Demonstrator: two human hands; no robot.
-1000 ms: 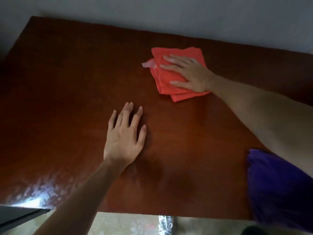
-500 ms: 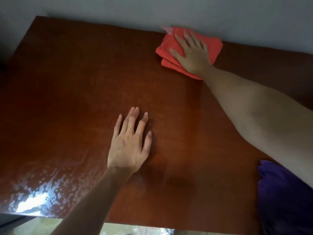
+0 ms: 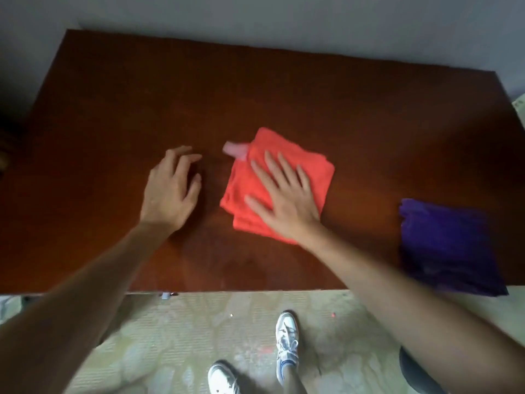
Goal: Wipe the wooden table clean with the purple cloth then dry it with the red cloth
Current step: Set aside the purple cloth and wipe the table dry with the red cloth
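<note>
The folded red cloth lies near the middle of the dark wooden table. My right hand presses flat on it with straight, spread fingers. A pale tag sticks out of the cloth's left corner. My left hand is just left of the cloth over the bare wood, fingers loosely bent and holding nothing. The purple cloth lies folded at the table's near right corner, apart from both hands.
A grey wall runs along the table's far edge. Below the near edge I see patterned flooring and my feet in white shoes.
My right hand has slid the red cloth from the far edge back to the table's middle. My left hand's fingers have gone from flat to loosely bent. The view has pulled back.
</note>
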